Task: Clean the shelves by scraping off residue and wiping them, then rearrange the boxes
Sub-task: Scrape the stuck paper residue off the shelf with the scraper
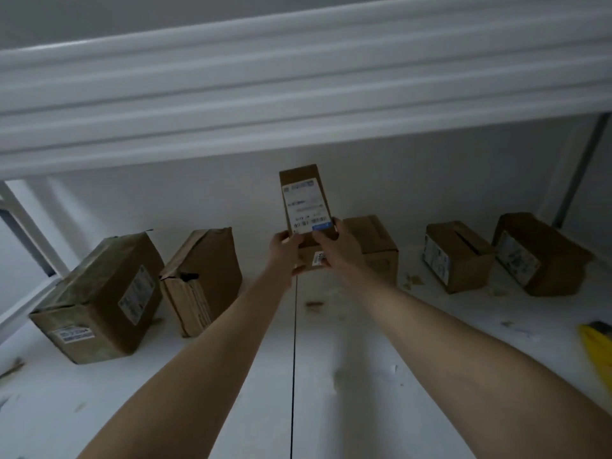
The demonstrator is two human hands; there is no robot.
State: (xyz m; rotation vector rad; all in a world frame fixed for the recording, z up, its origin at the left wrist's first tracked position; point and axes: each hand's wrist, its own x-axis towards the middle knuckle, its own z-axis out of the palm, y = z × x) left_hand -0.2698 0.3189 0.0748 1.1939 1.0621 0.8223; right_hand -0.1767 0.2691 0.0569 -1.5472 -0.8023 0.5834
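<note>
A narrow cardboard box (303,190) with a white shipping label stands upright on end at the middle back of the white shelf (231,376). My left hand (284,251) grips its lower left side and my right hand (334,246) grips its lower right side, thumbs on the front. Several other cardboard boxes stand in a row along the back: a large one (99,299) at far left, a torn one (205,276) beside it, one (377,246) just behind my right hand, and two (457,256) (539,253) at the right.
Paper scraps and brown residue (314,304) lie scattered on the shelf. A yellow item (597,346) shows at the right edge. A dark seam (293,376) runs down the shelf's middle. The upper shelf's white front edge (298,94) hangs overhead.
</note>
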